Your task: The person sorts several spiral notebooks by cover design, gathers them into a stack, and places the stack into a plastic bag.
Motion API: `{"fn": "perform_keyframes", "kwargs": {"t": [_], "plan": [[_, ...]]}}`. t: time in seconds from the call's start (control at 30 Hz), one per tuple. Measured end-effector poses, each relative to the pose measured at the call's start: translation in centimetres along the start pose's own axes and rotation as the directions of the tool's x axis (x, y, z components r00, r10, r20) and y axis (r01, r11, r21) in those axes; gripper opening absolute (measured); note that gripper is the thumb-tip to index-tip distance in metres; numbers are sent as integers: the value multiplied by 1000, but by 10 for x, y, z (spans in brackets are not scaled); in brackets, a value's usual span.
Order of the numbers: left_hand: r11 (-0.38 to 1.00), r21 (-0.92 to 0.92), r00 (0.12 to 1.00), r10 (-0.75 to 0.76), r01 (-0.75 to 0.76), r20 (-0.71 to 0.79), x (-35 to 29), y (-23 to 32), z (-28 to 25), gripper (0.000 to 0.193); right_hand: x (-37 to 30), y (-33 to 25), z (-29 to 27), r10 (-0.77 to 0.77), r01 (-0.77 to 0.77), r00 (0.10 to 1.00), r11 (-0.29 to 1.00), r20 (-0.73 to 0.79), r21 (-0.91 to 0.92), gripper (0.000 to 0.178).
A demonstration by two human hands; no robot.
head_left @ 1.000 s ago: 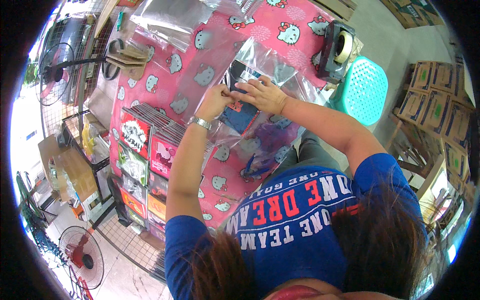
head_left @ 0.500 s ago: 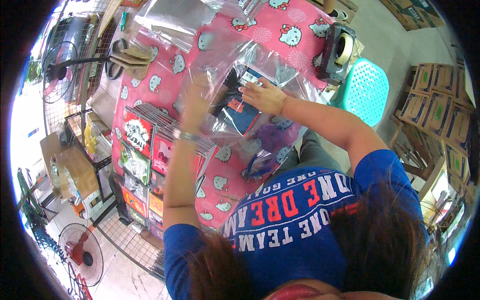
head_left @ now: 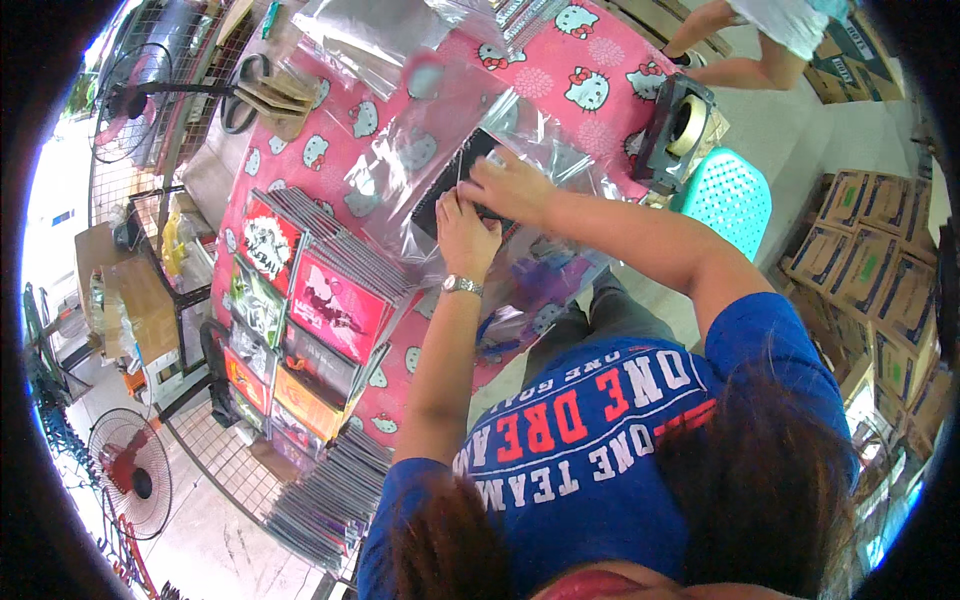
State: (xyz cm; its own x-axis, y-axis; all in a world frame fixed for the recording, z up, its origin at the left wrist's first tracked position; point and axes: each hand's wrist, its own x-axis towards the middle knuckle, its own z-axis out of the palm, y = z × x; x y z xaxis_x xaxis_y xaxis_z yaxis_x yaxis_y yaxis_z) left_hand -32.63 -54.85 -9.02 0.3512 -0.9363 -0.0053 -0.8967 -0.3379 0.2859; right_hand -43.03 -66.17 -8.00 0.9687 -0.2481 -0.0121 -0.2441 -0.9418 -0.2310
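A dark notebook (head_left: pixel 436 203) with a toothed, spiral-like edge lies tilted on clear plastic wrapping (head_left: pixel 385 165) in the middle of the pink table. Over its near part, my left hand (head_left: pixel 468 237) is bent, its fingers drawn together and their tips resting at the notebook. My right hand (head_left: pixel 512 187) comes across from the right with curled fingers, and its fingertips meet those of the left. Whatever is pinched between them is too small or hidden to make out. Both hands cover much of the notebook.
Stacked notebooks (head_left: pixel 340 305) in several colours stand left of my left forearm. A tape dispenser (head_left: pixel 680 130) sits at the table's right edge beside a turquoise stool (head_left: pixel 725 200). More clear plastic bags (head_left: pixel 370 40) lie at the back. Another person's leg (head_left: pixel 745 72) shows at upper right.
My left hand has moved right, onto the notebook, beside my right hand. A black surface shows where a blue cover was visible. Another person's legs have come into view at upper right.
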Motion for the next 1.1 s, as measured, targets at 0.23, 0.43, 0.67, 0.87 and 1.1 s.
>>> {"fn": "perform_keyframes", "kwargs": {"t": [0.23,0.43,0.67,0.87,1.1], "plan": [[1000,7,990,23,-22,-138,7,-19,20,59,-53,52,-19,397,-440,830,898,-391,-22,32],[988,141,996,76,-69,-47,21,-6,-1,17,-80,-50,41,150,-115,976,970,-157,214,60],[962,213,984,156,-171,85,14,4,-7,24,-37,-60,43,235,-229,972,948,0,219,81],[942,296,979,111,-159,172,10,-6,15,36,-120,23,-18,698,-383,611,674,-374,631,47],[923,352,967,72,-157,243,-1,-12,38,54,-209,55,9,931,103,37,-364,362,926,21]]}}
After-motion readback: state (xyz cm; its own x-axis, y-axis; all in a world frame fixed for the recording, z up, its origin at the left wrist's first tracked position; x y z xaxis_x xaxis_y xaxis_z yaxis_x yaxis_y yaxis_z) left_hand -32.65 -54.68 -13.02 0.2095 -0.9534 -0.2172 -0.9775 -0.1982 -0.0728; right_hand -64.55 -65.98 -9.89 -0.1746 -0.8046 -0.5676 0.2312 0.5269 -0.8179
